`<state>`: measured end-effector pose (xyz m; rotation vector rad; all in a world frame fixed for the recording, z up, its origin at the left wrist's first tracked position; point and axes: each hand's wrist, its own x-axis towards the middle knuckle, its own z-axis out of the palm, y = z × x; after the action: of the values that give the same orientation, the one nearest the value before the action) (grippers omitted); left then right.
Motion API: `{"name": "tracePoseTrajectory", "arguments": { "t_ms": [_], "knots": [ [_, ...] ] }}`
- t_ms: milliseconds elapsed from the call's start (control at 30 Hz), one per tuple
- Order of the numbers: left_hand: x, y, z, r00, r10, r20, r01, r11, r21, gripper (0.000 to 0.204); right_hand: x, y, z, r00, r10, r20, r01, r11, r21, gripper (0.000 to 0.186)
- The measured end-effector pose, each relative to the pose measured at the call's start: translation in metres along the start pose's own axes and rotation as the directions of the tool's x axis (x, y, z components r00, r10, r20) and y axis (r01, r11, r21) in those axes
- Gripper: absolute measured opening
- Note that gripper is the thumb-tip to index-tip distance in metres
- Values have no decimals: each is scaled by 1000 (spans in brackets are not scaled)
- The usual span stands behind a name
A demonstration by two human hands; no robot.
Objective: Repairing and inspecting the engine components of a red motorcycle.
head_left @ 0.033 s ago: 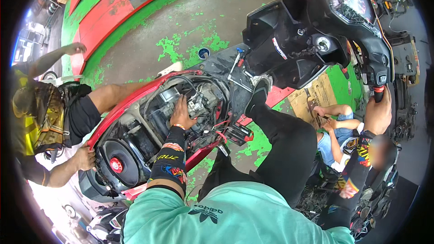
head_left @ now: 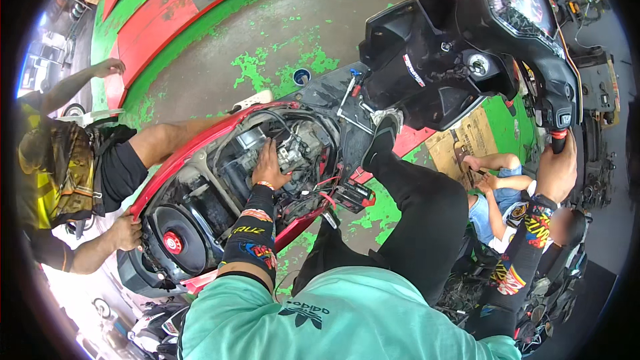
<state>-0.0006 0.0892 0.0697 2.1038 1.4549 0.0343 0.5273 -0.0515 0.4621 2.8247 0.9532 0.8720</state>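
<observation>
As two hands (head_left: 270, 168) touch one scooter (head_left: 393, 93), two people (head_left: 63, 173)

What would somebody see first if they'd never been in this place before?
Probably the big red-and-black scooter stretching across the middle, its seat area open and the wearer's left hand spread over the uncovered parts. Next might be the round red cap in the scooter's rear, lower left, and the right hand around the handlebar grip at far right. Behind, patchy green paint covers the floor.
</observation>
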Motion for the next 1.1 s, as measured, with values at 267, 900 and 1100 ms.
{"name": "tracePoseTrajectory", "arguments": {
  "t_ms": [267, 900, 1100],
  "knots": [
    [-2, -1, 2, 1000, -23, 4, 23, 1000, -3, 115, 6, 10, 5, 999, -27, 47, 29, 999, -24, 53],
    [-5, 4, -5, 999, -25, 33, 24, 1000, 8, 116, 25, 28, 2, 962, -185, 200, 117, 944, 310, 52],
    [-5, 0, -1, 1000, -24, 21, 24, 1000, 11, 117, 13, 16, 8, 995, -96, 31, 94, 994, 48, 50]
  ]
}}
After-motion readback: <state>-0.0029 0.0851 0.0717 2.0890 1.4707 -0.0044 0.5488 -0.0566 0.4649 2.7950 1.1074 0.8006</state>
